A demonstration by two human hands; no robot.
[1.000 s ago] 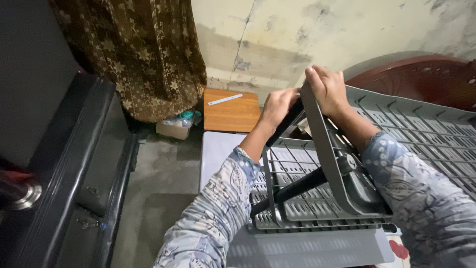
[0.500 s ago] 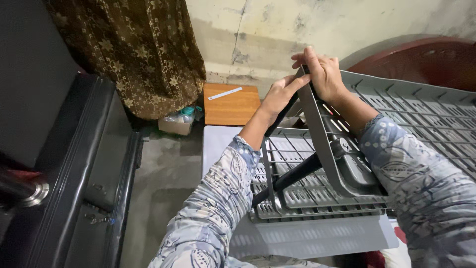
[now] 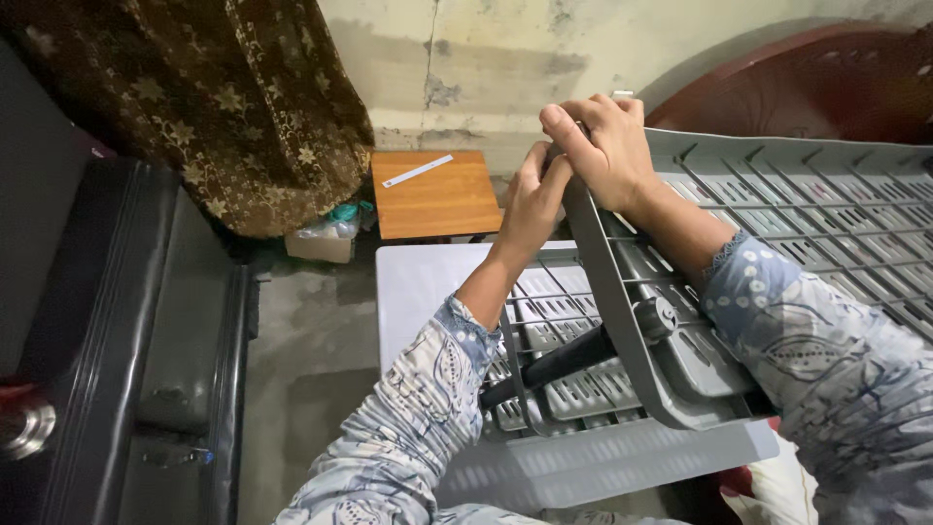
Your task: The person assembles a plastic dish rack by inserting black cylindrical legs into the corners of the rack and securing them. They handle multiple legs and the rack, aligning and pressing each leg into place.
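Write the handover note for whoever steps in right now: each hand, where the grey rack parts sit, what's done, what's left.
Left hand: pressed against the top corner of the upright grey slatted panel, fingers closed on its edge.
Right hand: gripping the same top corner from above.
Panel stands tilted over a flat grey slatted shelf; a black rod runs under it. A larger grey grid panel lies behind, to the right.
Done: the upright panel is raised and held at its top corner.
Left: whether that corner is locked in cannot be seen; check it before letting go.

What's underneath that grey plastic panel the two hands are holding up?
Under the tilted grey panel lie a black rod and slotted grey panels. Whatever lies beneath those is hidden.
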